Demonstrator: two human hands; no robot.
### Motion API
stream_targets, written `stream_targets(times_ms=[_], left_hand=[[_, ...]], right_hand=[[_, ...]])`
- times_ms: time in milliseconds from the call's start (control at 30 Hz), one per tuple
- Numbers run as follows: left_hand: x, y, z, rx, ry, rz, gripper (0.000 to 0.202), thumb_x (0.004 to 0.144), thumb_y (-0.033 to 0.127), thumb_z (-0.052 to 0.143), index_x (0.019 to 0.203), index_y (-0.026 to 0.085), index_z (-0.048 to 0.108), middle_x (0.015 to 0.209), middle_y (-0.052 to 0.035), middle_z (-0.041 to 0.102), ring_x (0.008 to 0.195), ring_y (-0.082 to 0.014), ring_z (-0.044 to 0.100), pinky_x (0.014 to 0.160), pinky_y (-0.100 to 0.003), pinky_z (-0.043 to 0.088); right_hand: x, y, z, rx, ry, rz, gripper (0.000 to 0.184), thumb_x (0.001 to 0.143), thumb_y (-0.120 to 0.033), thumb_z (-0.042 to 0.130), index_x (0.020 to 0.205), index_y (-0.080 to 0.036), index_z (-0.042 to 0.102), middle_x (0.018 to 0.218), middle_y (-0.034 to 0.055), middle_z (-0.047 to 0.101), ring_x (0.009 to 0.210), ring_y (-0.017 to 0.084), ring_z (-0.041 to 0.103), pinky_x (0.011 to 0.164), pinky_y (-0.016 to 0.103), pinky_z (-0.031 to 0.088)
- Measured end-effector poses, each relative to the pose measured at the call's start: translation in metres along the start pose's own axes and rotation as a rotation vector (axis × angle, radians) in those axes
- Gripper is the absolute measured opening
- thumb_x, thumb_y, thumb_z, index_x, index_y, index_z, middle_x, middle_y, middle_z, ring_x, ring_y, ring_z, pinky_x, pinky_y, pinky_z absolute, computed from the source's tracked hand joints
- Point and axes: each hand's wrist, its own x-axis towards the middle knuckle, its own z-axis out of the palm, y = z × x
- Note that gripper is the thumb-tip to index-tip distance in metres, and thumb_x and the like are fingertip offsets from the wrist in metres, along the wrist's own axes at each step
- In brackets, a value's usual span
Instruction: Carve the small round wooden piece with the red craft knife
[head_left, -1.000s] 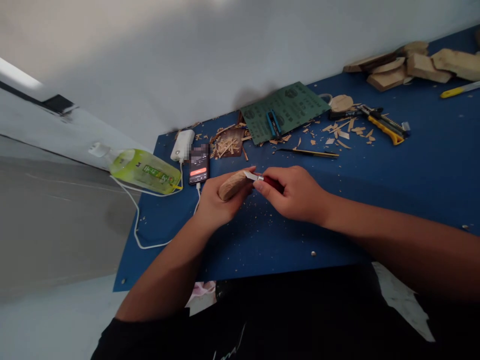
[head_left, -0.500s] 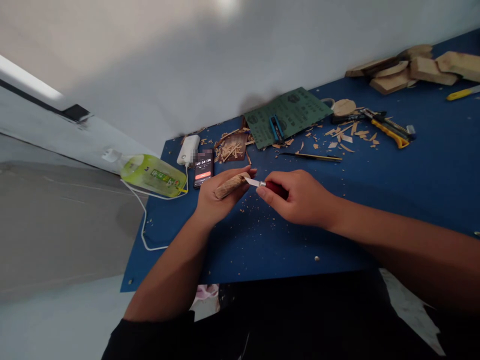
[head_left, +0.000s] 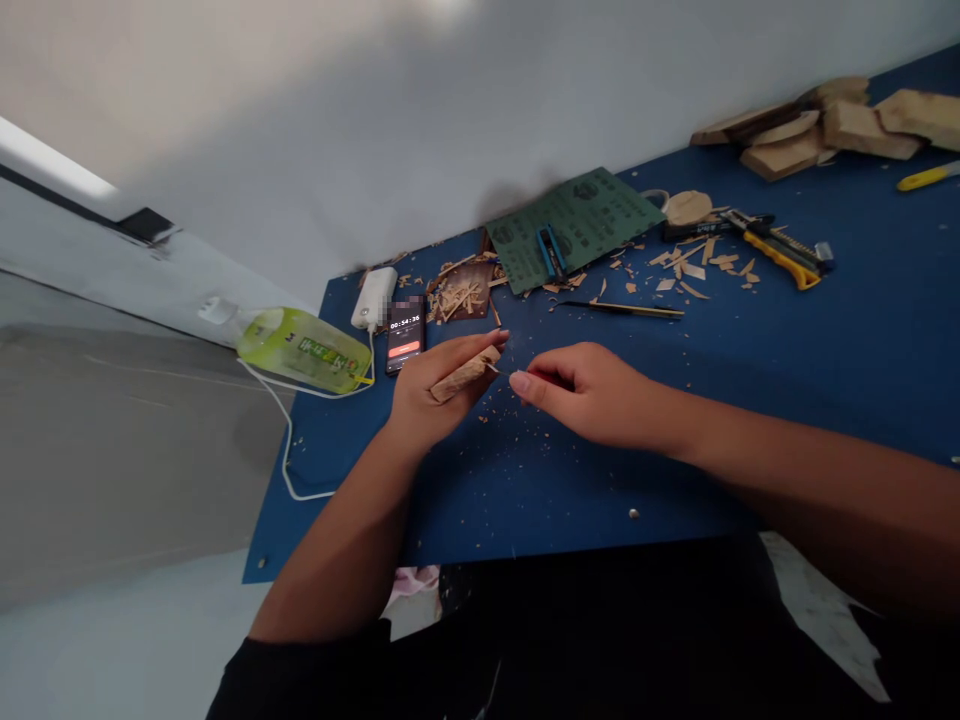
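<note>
Here, left fingers (head_left: 480, 350) clamped on carved wood (head_left: 465, 376), right fingers (head_left: 529, 384) pinching a knife (head_left: 559, 378)

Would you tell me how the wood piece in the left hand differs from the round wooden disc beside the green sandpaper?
The wood piece is long and angular; the round wooden disc is circular. The left hand holds the wood piece up; the disc lies on the blue mat. Both are pale, bare wood.
</note>
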Motion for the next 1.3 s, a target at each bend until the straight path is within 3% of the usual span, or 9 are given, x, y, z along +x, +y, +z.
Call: stream_targets(times_ms=[133,400,667,800,967,1033,1100,1233,1300], left_hand=[[-0.002,-0.003,-0.001,0.077,-0.014,0.048,0.041,0.102,0.024,0.079,0.142,0.028,0.075,0.135,-0.0060,0.083,0.117,-0.0220,0.084,0.104,-0.042,0.072],[-0.002,-0.003,-0.001,0.147,-0.022,0.167,0.055,0.097,0.015,0.082,0.148,0.033,0.072,0.137,-0.0024,0.082,0.115,-0.0202,0.084,0.101,-0.037,0.072],[-0.001,0.004,-0.006,0.159,-0.015,0.237,0.060,0.097,0.010,0.080,0.152,0.031,0.070,0.139,-0.0036,0.081,0.116,-0.0180,0.083,0.105,-0.035,0.071],[-0.001,0.005,-0.003,0.196,0.016,0.276,0.062,0.096,0.010,0.080,0.153,0.031,0.068,0.140,-0.0044,0.080,0.117,-0.0187,0.083,0.105,-0.036,0.072],[-0.003,0.005,0.003,0.211,0.011,0.205,0.057,0.099,0.015,0.079,0.152,0.033,0.069,0.137,-0.0041,0.082,0.116,-0.0201,0.084,0.102,-0.041,0.074],[-0.004,0.006,0.004,0.205,0.004,0.192,0.053,0.100,0.017,0.078,0.150,0.032,0.070,0.137,-0.0044,0.082,0.116,-0.0207,0.084,0.104,-0.042,0.074],[-0.004,0.006,0.005,0.209,0.004,0.183,0.049,0.101,0.018,0.078,0.147,0.032,0.072,0.138,-0.0038,0.081,0.117,-0.0209,0.084,0.104,-0.042,0.074],[-0.005,0.007,0.004,0.214,0.020,0.173,0.049,0.099,0.018,0.079,0.146,0.031,0.072,0.137,-0.0034,0.082,0.116,-0.0217,0.084,0.104,-0.041,0.073],[-0.005,0.006,0.004,0.224,0.026,0.179,0.050,0.099,0.018,0.080,0.147,0.029,0.072,0.136,-0.0049,0.082,0.114,-0.0223,0.084,0.102,-0.041,0.074]], right_hand=[[0.003,-0.003,-0.005,0.209,-0.138,0.158,0.053,0.105,-0.067,0.062,0.083,-0.019,0.073,0.057,-0.0054,0.051,0.051,0.010,0.044,0.052,0.028,0.033],[0.004,-0.010,-0.018,0.589,-0.404,0.436,0.056,0.107,-0.068,0.057,0.080,-0.020,0.063,0.051,-0.0075,0.042,0.037,0.007,0.029,0.034,0.021,0.022],[0.011,0.004,-0.021,0.778,-0.675,0.444,0.054,0.112,-0.067,0.044,0.083,-0.023,0.055,0.050,-0.0090,0.040,0.036,0.007,0.024,0.031,0.019,0.021],[0.009,0.002,-0.017,0.640,-0.589,0.342,0.059,0.109,-0.074,0.045,0.080,-0.023,0.054,0.051,-0.0086,0.041,0.037,0.008,0.027,0.035,0.023,0.023],[-0.001,-0.006,-0.009,0.003,-0.107,0.024,0.054,0.110,-0.059,0.054,0.070,-0.022,0.054,0.063,-0.0016,0.053,0.059,0.012,0.042,0.055,0.030,0.027],[-0.004,-0.008,-0.006,-0.113,-0.023,-0.014,0.053,0.110,-0.055,0.055,0.069,-0.022,0.053,0.067,0.0002,0.056,0.063,0.013,0.042,0.058,0.032,0.025],[-0.004,-0.009,-0.004,0.028,-0.088,0.083,0.054,0.109,-0.059,0.054,0.070,-0.022,0.052,0.063,-0.0009,0.053,0.058,0.012,0.040,0.055,0.031,0.025],[0.000,-0.009,-0.005,0.608,-0.432,0.408,0.060,0.108,-0.077,0.041,0.078,-0.026,0.051,0.051,-0.0082,0.037,0.039,0.011,0.027,0.040,0.029,0.020],[0.001,-0.007,-0.003,0.651,-0.443,0.431,0.060,0.107,-0.078,0.041,0.078,-0.026,0.050,0.050,-0.0091,0.037,0.038,0.011,0.025,0.039,0.029,0.019]])
